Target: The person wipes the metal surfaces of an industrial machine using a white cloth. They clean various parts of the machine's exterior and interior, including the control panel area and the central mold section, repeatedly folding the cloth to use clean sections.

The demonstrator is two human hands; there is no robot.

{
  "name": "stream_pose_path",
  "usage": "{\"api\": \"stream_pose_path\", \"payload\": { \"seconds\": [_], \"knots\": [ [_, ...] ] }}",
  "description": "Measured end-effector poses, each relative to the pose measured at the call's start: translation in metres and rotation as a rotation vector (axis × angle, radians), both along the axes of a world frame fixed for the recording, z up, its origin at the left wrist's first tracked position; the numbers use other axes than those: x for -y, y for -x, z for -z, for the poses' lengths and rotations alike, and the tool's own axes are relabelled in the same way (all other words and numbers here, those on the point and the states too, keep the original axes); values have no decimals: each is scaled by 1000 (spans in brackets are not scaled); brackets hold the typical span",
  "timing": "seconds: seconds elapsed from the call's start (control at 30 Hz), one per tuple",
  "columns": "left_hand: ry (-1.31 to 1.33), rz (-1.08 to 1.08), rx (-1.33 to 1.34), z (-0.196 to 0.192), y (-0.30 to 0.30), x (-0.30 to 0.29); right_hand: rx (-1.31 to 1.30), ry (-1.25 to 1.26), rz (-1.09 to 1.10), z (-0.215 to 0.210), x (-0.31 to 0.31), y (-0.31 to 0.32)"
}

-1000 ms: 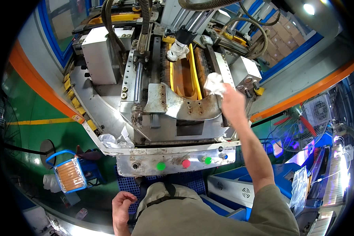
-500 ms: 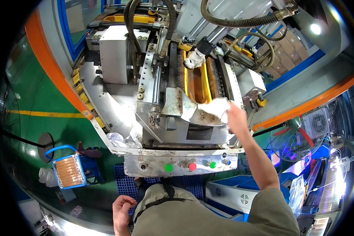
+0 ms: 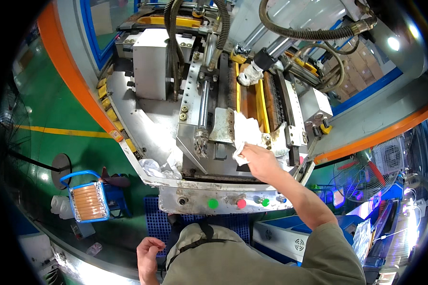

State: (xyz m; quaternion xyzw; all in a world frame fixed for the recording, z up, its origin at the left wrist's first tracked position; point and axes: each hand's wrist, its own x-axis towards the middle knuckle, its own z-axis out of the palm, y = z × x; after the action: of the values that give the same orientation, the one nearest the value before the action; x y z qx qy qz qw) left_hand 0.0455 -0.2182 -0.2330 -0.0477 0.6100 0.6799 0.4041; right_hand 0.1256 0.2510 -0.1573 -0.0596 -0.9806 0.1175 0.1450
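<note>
My right hand [image 3: 262, 163] is closed around the lower end of a white cloth [image 3: 246, 130]. The cloth lies spread against the curved metal end plate [image 3: 280, 141] of a machine, over the near end of a long trough with yellow side rails [image 3: 262, 107]. Part of the plate is hidden beneath it. My left hand [image 3: 150, 252] hangs low beside my body, its fingers curled in with nothing seen in them. Above the trough a black-collared rod [image 3: 264, 59] slants down, with white wrapping [image 3: 250, 75] around its tip.
Across the machine's front runs a button panel [image 3: 226, 204] with green and red buttons. Crumpled white cloth [image 3: 160, 168] lies on the front left ledge. A blue-framed stool [image 3: 88, 202] stands at left, a large fan [image 3: 366, 168] at right. Hoses [image 3: 314, 33] hang overhead.
My right hand has moved left and slightly down with the white cloth, from the plate's right side to its middle. The left hand stays low. The view has shifted slightly.
</note>
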Motion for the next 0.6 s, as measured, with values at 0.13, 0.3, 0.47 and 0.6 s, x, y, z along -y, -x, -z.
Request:
{"api": "stream_pose_path", "payload": {
  "seconds": [0.13, 0.3, 0.47, 0.6],
  "knots": [
    [-50, -20, 41, 1, -5, -9, -31, 77, 409, -1, -54, 28],
    [25, 35, -15, -24, 3, -11, -218, 177, 444, -2, -55, 88],
    [63, 45, -25, -34, 1, 7, -147, -8, 180, 38, -12, 28],
    [2, 21, 69, -19, -16, 8, 91, 159, 83, -2, -15, 4]
  ]
}}
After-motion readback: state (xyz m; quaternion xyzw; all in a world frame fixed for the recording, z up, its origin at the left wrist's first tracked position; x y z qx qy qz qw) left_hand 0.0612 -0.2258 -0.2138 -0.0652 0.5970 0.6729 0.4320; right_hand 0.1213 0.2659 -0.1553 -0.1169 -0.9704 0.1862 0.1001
